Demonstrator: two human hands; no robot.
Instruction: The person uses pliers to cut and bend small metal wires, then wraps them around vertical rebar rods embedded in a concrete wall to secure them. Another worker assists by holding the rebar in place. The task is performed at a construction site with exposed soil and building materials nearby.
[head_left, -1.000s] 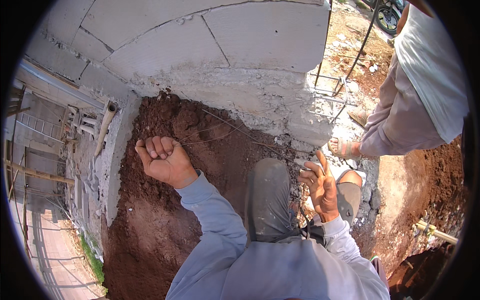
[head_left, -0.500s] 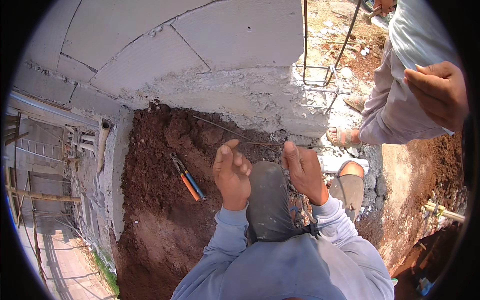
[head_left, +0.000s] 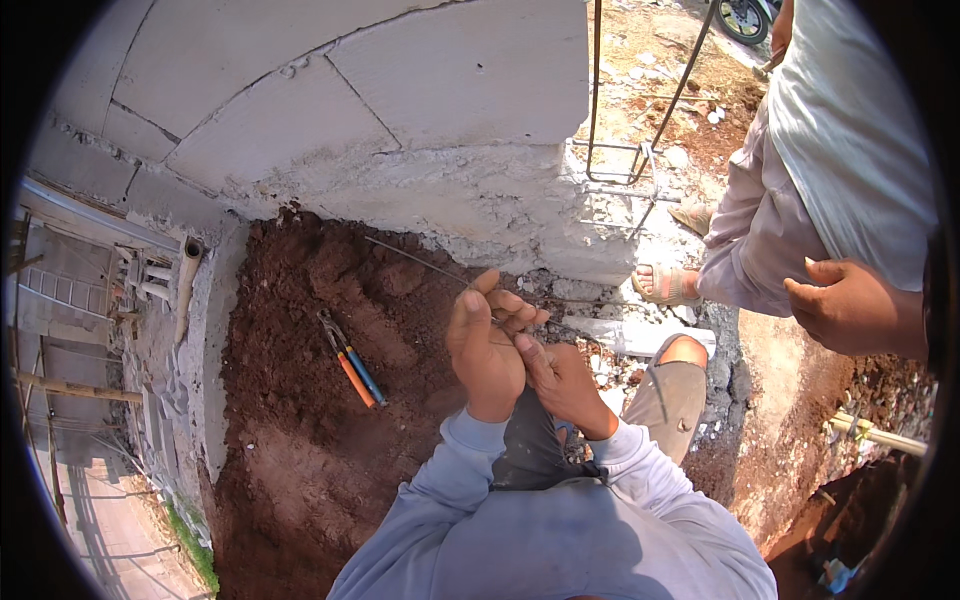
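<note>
My left hand [head_left: 486,345] is raised over my knee, fingers loosely curled and thumb up. Against its fingers, my right hand [head_left: 565,380] pinches thumb to forefinger. A thin wire [head_left: 658,396] seems to run through both grips; its blurred end shows right of my right hand, and the rest is mostly hidden by fingers. Left of my hands, a pair of pincers [head_left: 350,360] with one orange and one blue handle lies on the soil. A thin grey rod [head_left: 415,260] stretches over the soil, its near end passing behind my left hand.
Ahead stands a pale block wall [head_left: 440,90] on rough concrete. Upright steel bars [head_left: 596,90] with stirrups rise at its right end. A co-worker [head_left: 850,130] stands close on the right, one hand [head_left: 850,305] lowered. A pipe [head_left: 188,285] juts up at left; a pit [head_left: 850,520] lies lower right.
My hands have come together from apart, the right moving left to meet the left one's fingers. The co-worker's near hand has dropped lower. The whole view has shifted slightly.
</note>
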